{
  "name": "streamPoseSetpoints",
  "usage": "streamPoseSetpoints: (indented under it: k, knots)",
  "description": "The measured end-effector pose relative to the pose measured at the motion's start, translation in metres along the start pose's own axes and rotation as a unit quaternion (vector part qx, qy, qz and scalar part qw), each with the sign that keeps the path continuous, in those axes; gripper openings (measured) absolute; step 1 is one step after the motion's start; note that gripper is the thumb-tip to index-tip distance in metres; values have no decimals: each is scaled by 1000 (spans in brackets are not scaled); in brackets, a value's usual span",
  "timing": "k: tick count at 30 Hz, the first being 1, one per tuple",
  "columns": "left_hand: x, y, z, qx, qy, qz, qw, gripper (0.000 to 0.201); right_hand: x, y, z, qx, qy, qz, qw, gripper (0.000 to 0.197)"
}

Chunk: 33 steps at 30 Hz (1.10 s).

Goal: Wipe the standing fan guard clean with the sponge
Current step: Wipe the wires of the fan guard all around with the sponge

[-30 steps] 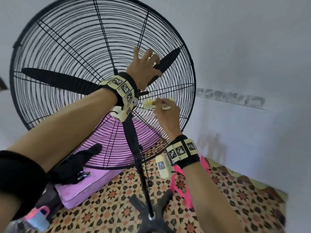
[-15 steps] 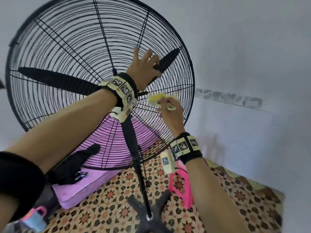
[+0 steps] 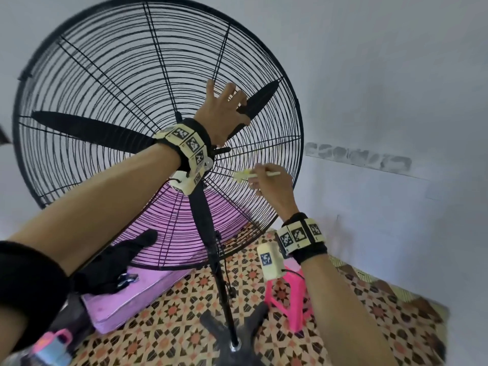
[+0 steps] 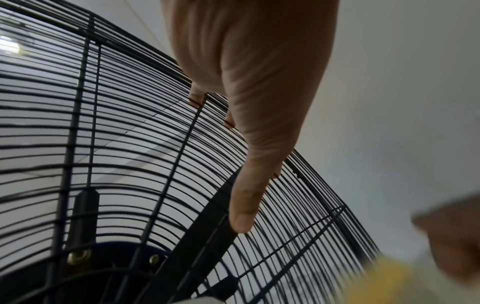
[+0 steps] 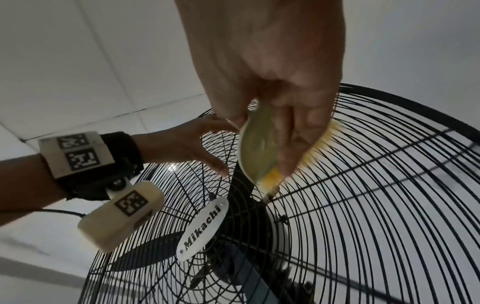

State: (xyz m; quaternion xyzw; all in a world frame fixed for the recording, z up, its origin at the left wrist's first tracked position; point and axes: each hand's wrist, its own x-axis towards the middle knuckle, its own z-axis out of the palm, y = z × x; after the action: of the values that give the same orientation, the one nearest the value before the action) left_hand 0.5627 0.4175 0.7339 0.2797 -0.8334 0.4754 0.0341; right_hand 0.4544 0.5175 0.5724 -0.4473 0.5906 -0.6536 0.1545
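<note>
- We rest our left hand on the upper right of the black fan guard; its fingers lie spread and straight on the wires, gripping nothing.
- Our right hand pinches the sponge, a pale-backed piece with blurred yellow bristles, thumb on one side and fingers curled on the other.
- The sponge touches the guard's wires just right of the hub, above the white Mikachi badge.
- The fan's pole stands on a patterned tiled floor, near a pink stool and a purple cushion.
</note>
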Motion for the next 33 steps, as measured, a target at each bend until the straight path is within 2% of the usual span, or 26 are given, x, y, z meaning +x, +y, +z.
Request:
streamPoseSetpoints:
  k: [3, 4, 7, 10, 11, 14, 17, 20, 21, 24, 26, 28, 31, 33]
  knots:
    - [1, -1, 1, 7, 2, 0, 1000, 88, 8, -11, -1, 7, 102, -120, 988, 28]
    - [0, 0, 1, 10, 4, 1, 1000, 88, 9, -12, 0, -10, 113, -131, 985, 29]
    - [0, 1, 0, 11, 4, 4, 1000, 86, 9, 5, -1, -38, 86, -77, 993, 32]
    - [0, 1, -1, 11, -2, -2, 1000, 88, 11, 11, -9, -107, 6, -17, 994, 30]
    - [0, 1, -1, 9, -4, 0, 1000, 89, 11, 9, -11, -107, 7, -32, 994, 29]
    - [1, -2, 1, 3, -4, 0, 1000, 88, 12, -1, -12, -38, 71, -99, 992, 29]
    - [-1, 0, 1, 7, -7, 3, 1000, 87, 15, 10, -6, 5, 72, -64, 995, 32]
    - [0, 1, -1, 4, -10, -5, 1000, 89, 18, 24, -9, -52, 13, 16, 998, 33]
    - [0, 0, -1, 1, -12, -4, 1000, 89, 19, 25, -11, -65, -1, 22, 998, 33]
    - [1, 0, 0, -6, -12, -5, 1000, 88, 22, 15, -16, -35, 48, -62, 996, 34]
    - [2, 1, 1, -3, -10, -4, 1000, 88, 24, 11, -15, -1, 70, -86, 994, 34]
    - [2, 2, 0, -1, -11, -4, 1000, 88, 21, 16, -14, 4, 56, -62, 996, 33]
    - [2, 1, 0, -2, -12, -10, 1000, 87, 13, 27, -16, -56, -7, 0, 998, 31]
    - [2, 0, 1, -5, -13, -8, 1000, 87, 10, 25, -15, -80, -21, -24, 996, 32]
